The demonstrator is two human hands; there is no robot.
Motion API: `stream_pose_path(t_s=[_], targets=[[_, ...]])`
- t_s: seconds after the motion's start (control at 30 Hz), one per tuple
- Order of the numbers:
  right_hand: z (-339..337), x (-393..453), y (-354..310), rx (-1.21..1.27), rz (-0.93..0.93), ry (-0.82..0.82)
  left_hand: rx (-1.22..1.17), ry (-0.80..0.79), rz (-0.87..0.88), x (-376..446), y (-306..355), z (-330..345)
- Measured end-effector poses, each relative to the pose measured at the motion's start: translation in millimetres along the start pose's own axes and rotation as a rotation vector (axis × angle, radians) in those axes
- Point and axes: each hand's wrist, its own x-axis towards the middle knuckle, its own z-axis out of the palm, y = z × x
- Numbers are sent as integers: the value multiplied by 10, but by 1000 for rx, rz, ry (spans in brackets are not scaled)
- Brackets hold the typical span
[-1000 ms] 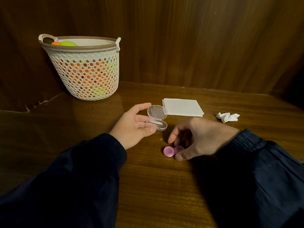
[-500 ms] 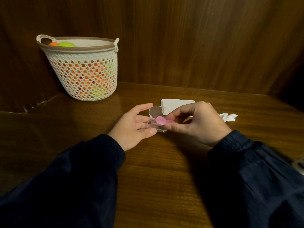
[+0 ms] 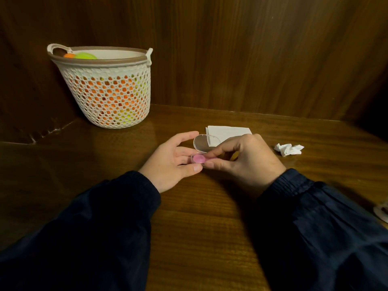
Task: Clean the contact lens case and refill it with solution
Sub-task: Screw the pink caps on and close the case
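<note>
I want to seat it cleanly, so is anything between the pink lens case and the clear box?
Nothing visible. The clear box has its lid up, steadied by the left hand; the right hand already pinches the pink lens case at its open bottom half.

Pink lens case (image 3: pixel 199 159) in a clear plastic box (image 3: pixel 204 143). White lattice basket (image 3: pixel 109 97) w/ brown rim, orange & yellow-green showing thru holes. White folded napkin (image 3: pixel 227 131), white crumpled tissue (image 3: pixel 288 149). Dark brown wood-grain worktop (image 3: pixel 199 217) & wall. Navy sleeves (image 3: pixel 94 227).
</note>
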Motion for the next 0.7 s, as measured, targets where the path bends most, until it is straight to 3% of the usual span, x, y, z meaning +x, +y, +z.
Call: stream_pose_path(t_s=[0.4,0.6,0.7], targets=[[18,9,35,35,19,42,-16,-8,-5,-11,28,0],[34,33,87,7,46,269,-31,7,-3,-19,39,1],[41,18,92,135,123,204,-31,18,2,-17,47,2]])
